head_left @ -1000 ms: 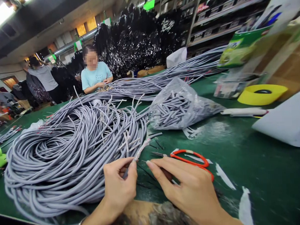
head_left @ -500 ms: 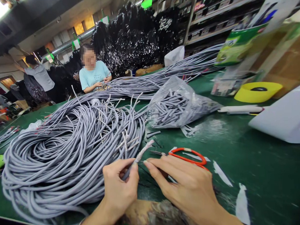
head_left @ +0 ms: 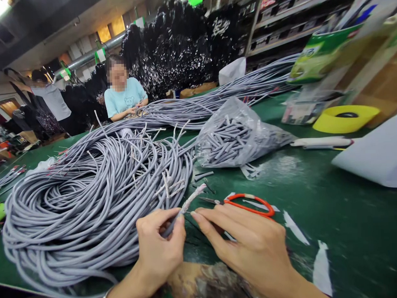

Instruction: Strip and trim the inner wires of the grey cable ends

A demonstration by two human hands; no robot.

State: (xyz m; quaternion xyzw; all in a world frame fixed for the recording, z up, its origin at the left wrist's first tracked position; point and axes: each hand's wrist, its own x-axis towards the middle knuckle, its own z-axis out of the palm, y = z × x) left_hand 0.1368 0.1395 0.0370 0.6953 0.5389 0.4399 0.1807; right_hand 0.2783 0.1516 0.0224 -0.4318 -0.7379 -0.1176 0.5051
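Note:
My left hand [head_left: 161, 241] pinches a grey cable [head_left: 170, 228] between thumb and fingers. The cable's stripped end, with pale braided shielding [head_left: 191, 198], points up and to the right. Close beside it, my right hand [head_left: 243, 238] has its thumb and forefinger pressed together on a thin wire strand [head_left: 188, 212] that runs from the cable; its other fingers are curled and partly hidden. Red-handled scissors [head_left: 267, 209] lie on the table just beyond my right hand. A big coil of grey cables [head_left: 73, 205], several with braided ends, spreads out to the left.
A clear plastic bag [head_left: 230, 139] of short grey sleeve pieces sits behind my hands on the green table [head_left: 360, 230]. To the right are a yellow tape roll [head_left: 328, 122], a white pen [head_left: 322, 141] and white scraps [head_left: 321, 268]. A co-worker [head_left: 125, 97] sits across.
My hands keep almost the same pose on the cable and strand. The view has shifted slightly. In the far left background, a standing person's arms have moved.

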